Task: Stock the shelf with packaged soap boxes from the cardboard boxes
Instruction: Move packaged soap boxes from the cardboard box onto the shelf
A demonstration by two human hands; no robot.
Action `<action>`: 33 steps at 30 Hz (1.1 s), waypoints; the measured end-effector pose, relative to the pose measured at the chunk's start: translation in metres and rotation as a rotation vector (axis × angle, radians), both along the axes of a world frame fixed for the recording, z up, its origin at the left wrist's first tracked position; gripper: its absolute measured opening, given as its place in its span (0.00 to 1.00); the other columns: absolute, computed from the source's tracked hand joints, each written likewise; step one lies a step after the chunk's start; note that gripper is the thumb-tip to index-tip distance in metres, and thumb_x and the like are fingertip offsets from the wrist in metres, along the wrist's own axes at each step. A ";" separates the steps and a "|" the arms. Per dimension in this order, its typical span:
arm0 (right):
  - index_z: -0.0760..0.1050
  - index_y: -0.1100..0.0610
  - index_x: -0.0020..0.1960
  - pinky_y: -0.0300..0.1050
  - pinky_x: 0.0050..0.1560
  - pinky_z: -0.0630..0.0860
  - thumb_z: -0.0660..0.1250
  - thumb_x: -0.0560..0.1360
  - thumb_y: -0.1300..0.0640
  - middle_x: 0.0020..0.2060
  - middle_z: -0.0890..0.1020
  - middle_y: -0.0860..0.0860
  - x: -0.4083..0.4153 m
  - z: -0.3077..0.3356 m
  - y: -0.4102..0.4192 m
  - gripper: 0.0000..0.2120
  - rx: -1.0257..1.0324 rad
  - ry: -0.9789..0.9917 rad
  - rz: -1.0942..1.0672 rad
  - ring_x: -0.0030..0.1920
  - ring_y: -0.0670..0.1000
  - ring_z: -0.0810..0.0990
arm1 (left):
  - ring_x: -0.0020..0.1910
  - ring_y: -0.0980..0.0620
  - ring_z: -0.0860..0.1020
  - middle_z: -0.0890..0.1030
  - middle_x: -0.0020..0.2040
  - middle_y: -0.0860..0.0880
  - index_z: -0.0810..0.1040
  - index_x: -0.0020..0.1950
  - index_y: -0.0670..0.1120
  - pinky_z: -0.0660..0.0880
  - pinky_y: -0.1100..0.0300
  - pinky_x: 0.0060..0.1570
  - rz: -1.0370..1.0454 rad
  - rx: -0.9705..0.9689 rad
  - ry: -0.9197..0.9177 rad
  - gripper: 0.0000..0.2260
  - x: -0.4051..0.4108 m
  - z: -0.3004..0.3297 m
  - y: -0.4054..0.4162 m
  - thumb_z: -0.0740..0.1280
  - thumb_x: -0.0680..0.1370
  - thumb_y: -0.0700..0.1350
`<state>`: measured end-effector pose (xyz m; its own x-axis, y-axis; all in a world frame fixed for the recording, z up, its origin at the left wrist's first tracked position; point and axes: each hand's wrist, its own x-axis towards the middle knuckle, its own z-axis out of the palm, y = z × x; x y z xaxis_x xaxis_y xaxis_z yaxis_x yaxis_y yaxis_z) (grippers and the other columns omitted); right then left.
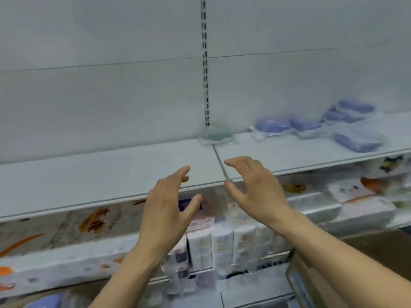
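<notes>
Both my hands hover at the front edge of the white shelf (111,174), palms facing each other with a gap between them. My left hand (169,203) has loosely spread fingers and holds nothing. My right hand (253,187) is likewise relaxed and empty. A green soap box in clear wrap (214,133) sits at the back of the shelf by the slotted upright. Several blue wrapped soap boxes (273,126) lie and stack to the right (353,125). A cardboard box (311,283) shows at the lower right, below my right forearm.
The slotted upright (205,63) divides the white back panel. Under the shelf, white tissue packs (220,247) stand in a row, and printed packs with orange marks (66,227) fill the left. A blue item (44,302) peeks in at the bottom left.
</notes>
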<state>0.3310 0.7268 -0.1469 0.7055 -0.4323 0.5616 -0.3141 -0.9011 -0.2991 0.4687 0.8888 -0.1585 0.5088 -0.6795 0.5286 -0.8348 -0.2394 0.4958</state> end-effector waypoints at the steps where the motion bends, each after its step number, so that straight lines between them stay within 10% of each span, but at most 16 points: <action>1: 0.72 0.52 0.66 0.52 0.51 0.75 0.65 0.75 0.49 0.60 0.76 0.49 -0.020 0.008 -0.025 0.21 -0.007 0.000 -0.031 0.56 0.54 0.76 | 0.60 0.56 0.73 0.77 0.61 0.57 0.66 0.74 0.53 0.71 0.55 0.59 -0.037 -0.022 -0.001 0.28 -0.016 0.006 -0.028 0.70 0.76 0.52; 17: 0.67 0.51 0.72 0.52 0.67 0.67 0.67 0.76 0.46 0.69 0.68 0.52 -0.185 0.036 -0.328 0.26 0.276 0.072 -0.391 0.68 0.55 0.67 | 0.66 0.55 0.71 0.73 0.69 0.54 0.62 0.76 0.54 0.68 0.58 0.64 -0.361 0.130 0.119 0.29 -0.120 0.042 -0.351 0.69 0.77 0.55; 25: 0.56 0.52 0.76 0.53 0.58 0.72 0.66 0.75 0.59 0.73 0.62 0.54 -0.180 0.064 -0.482 0.34 0.133 0.310 -0.581 0.68 0.59 0.65 | 0.77 0.48 0.53 0.50 0.80 0.53 0.46 0.80 0.57 0.58 0.51 0.74 -0.544 0.590 -0.120 0.52 -0.068 0.055 -0.517 0.78 0.66 0.58; 33: 0.55 0.45 0.77 0.57 0.71 0.57 0.61 0.75 0.34 0.74 0.58 0.56 -0.131 0.060 -0.578 0.35 0.534 0.213 -0.659 0.73 0.63 0.58 | 0.77 0.46 0.48 0.52 0.78 0.54 0.56 0.78 0.59 0.56 0.48 0.74 -0.494 0.817 0.002 0.47 -0.049 0.021 -0.604 0.64 0.63 0.77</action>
